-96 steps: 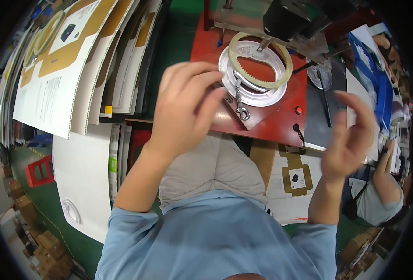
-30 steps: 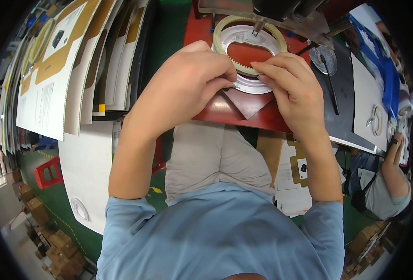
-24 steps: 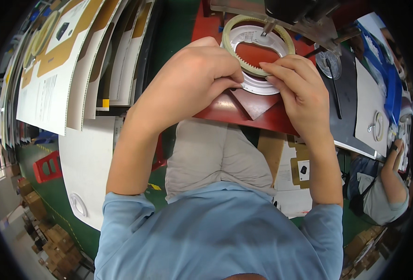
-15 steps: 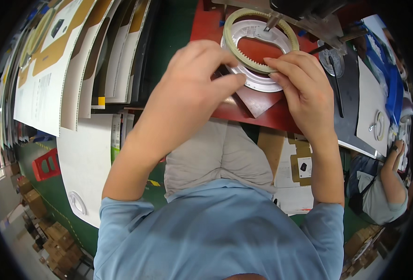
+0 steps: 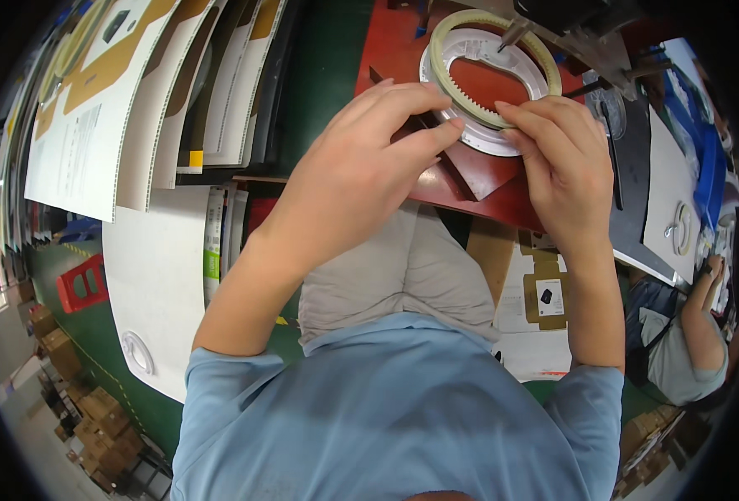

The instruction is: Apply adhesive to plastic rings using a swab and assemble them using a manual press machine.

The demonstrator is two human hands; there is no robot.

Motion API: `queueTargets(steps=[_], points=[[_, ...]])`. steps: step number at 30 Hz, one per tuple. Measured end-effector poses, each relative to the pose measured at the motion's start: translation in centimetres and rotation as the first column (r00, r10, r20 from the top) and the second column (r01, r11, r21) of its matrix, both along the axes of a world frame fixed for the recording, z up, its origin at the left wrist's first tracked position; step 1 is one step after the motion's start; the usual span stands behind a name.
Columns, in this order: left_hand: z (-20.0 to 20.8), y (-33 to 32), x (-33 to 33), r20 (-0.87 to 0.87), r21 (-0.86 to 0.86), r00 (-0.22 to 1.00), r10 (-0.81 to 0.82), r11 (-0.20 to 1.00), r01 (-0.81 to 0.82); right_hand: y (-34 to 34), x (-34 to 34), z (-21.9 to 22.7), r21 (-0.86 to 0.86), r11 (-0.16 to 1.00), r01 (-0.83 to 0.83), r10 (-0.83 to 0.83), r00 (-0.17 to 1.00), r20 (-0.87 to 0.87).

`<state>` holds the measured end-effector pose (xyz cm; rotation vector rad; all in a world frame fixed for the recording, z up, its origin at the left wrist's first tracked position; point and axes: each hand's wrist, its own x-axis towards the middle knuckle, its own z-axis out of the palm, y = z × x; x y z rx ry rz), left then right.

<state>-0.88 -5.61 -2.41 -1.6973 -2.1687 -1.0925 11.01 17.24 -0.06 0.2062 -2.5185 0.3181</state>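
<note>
Two bare hands at the near edge of a cream toothed plastic ring over a white round plastic frame.
The left hand (image 5: 373,163) has thumb and forefinger a little apart by the ring's near left side; the right hand (image 5: 568,159) has its fingertips at the near right edge, though whether they pinch it cannot be told. The cream toothed plastic ring (image 5: 442,71) sits tilted over the white round plastic frame (image 5: 485,140), on a glossy red work surface (image 5: 520,207), under a slim metal machine tip (image 5: 513,35). Rightward lies a dark grey mat (image 5: 637,188), then a small white ring (image 5: 680,232); leftward stand printed white-and-brown cardboard sheets (image 5: 73,154).
</note>
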Motion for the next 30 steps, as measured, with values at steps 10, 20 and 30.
queueTargets(steps=[10,20,30], points=[[-1.0,-0.3,1.6,0.12,0.038,0.985,0.123,0.991,-0.129,-3.0,0.9,0.0,-0.038,0.992,0.119,-0.117,0.992,0.046],[-0.1,2.5,0.5,0.293,0.148,0.926,0.238,0.946,-0.29,-4.2,1.0,0.1,-0.048,0.984,0.173,-0.169,0.983,0.075],[-1.1,6.4,-0.4,0.338,0.275,0.886,0.319,0.866,-0.417,-3.6,0.7,0.1,0.01,0.99,0.141,-0.141,0.988,0.058]])
